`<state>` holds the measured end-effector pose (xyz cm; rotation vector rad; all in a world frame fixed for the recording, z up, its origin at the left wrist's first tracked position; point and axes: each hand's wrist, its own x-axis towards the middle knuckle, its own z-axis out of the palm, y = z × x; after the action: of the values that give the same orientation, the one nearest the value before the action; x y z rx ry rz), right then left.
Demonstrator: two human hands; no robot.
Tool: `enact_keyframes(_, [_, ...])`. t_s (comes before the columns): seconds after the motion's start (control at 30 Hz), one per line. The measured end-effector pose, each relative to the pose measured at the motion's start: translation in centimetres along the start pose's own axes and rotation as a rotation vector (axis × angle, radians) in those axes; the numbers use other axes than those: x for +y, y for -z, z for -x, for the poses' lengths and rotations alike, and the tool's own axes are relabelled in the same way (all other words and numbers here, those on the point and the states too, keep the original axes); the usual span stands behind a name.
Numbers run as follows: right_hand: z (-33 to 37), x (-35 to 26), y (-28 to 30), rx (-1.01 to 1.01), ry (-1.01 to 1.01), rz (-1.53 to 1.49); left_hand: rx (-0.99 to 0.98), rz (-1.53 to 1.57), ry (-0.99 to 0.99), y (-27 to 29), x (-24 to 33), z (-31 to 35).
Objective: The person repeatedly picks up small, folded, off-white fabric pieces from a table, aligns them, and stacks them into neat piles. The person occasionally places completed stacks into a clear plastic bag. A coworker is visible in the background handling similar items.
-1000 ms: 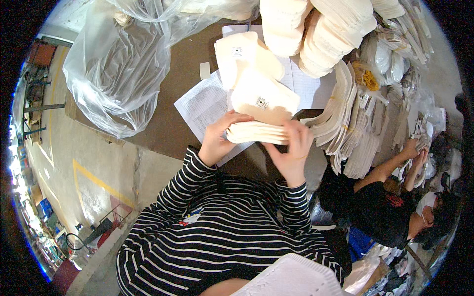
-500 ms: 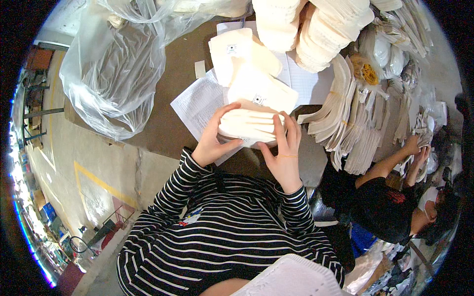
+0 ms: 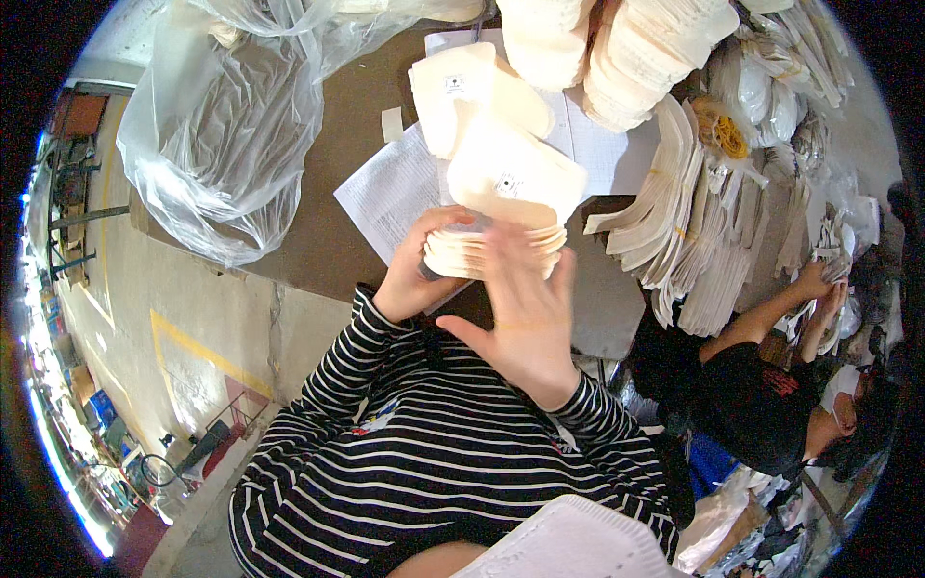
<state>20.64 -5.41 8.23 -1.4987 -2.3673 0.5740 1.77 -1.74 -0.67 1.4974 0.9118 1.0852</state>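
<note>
My left hand (image 3: 416, 266) is closed round the left end of a small stack of cream, flat pieces (image 3: 453, 253), its edges fanned toward me. In front of the stack's right half, my right hand (image 3: 528, 323) is open, palm flat and thumb spread away, its fingers slightly blurred; they hide part of the stack. Just beyond lies a cream rounded piece (image 3: 520, 173) with a small dark printed mark. It overlaps another marked cream piece (image 3: 453, 101) farther off. What the pieces are made of, I cannot tell.
Printed paper sheets (image 3: 385, 197) lie under the pieces on the brown table (image 3: 289, 241). A clear plastic bag (image 3: 222, 144) covers the left side. Tall cream stacks (image 3: 646, 58) stand at the back; banded bundles (image 3: 665, 207) lie right. A co-worker (image 3: 761, 395) handles items at far right.
My right hand has let go of the stack's right end and swung left across its front, fingers now extended. The stack's edges now face me more evenly; my left hand keeps its hold.
</note>
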Motion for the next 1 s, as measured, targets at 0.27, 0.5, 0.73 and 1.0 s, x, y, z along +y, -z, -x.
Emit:
enact_keyframes(0.27, [-0.6,2.2,-1.3,-0.104,0.057,0.199,0.041,0.006,0.068,-0.3,0.6,0.0])
enact_keyframes(0.5, [-0.3,7.1,-1.5,0.214,0.012,-0.439,-0.041,-0.071,0.007,0.0,0.6,-0.1])
enact_keyframes(0.73, [-0.7,5.7,-3.5,0.416,-0.071,-0.446,0.032,-0.085,0.030,0.1,0.8,-0.1])
enact_keyframes(1.0, [0.9,6.5,-3.8,0.376,-0.031,-0.232,0.244,-0.400,-0.008,-0.3,0.9,1.1])
